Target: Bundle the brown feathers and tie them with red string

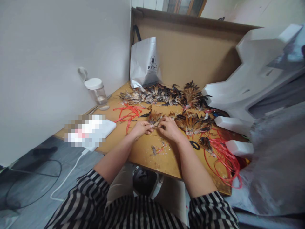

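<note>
My left hand (142, 128) and my right hand (168, 128) are close together over the wooden table (143, 157), both with fingers pinched. Small brown feathers (155, 117) stick up between and behind the fingertips, and both hands hold them. Just right of my right hand lies a bundle of brown and black feathers (192, 123). A longer pile of feathers (157, 93) stretches across the back of the table. Red plastic strips (130, 111) lie beyond my left hand. Feather scraps (157, 149) rest nearer the front edge.
At the left stand a lidded bottle (98, 93) and a white device (108, 128) with a cable. A silver bag (144, 63) stands at the back. On the right are a red strip tangle (225, 156), black ring (194, 145) and white foam pieces (238, 125).
</note>
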The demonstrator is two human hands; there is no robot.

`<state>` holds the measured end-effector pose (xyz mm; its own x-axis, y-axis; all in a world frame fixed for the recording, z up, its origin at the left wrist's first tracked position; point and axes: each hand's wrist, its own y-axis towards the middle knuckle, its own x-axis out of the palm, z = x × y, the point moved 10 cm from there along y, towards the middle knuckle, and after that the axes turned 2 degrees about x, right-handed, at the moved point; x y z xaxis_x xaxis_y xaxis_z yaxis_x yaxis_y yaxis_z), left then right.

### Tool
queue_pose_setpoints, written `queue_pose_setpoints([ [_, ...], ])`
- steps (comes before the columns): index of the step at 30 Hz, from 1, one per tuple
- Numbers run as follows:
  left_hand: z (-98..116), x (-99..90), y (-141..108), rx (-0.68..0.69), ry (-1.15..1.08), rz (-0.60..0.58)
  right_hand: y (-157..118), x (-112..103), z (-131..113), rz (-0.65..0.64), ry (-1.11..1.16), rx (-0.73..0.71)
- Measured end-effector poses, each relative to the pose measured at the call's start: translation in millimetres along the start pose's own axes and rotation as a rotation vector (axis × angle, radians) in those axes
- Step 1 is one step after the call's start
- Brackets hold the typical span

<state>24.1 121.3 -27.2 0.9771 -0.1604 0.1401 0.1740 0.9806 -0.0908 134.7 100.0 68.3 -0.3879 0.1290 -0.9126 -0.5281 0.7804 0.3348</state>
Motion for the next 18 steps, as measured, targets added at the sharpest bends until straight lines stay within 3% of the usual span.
queue_pose_setpoints([
  [5, 1.4, 4.8, -3.3, -0.021, -0.033, -0.026, 1.5, -6.1, 1.1, 0.073, 0.129, 0.014],
  [11, 5.0, 9.2, -7.7, -0.07, -0.242, -0.051, 2.1, -11.1, 14.0, 0.193, 0.325, 0.098],
  [15, 13.1, 3.5, -4.2, -0.015, -0.433, -0.024, -1.7, -12.4, 40.1, 0.377, 0.59, 0.297],
  [18, 17.6, -1.5, -1.8, 0.022, -0.537, 0.009, -1.7, 9.2, 47.4, 0.321, 0.901, 0.456],
])
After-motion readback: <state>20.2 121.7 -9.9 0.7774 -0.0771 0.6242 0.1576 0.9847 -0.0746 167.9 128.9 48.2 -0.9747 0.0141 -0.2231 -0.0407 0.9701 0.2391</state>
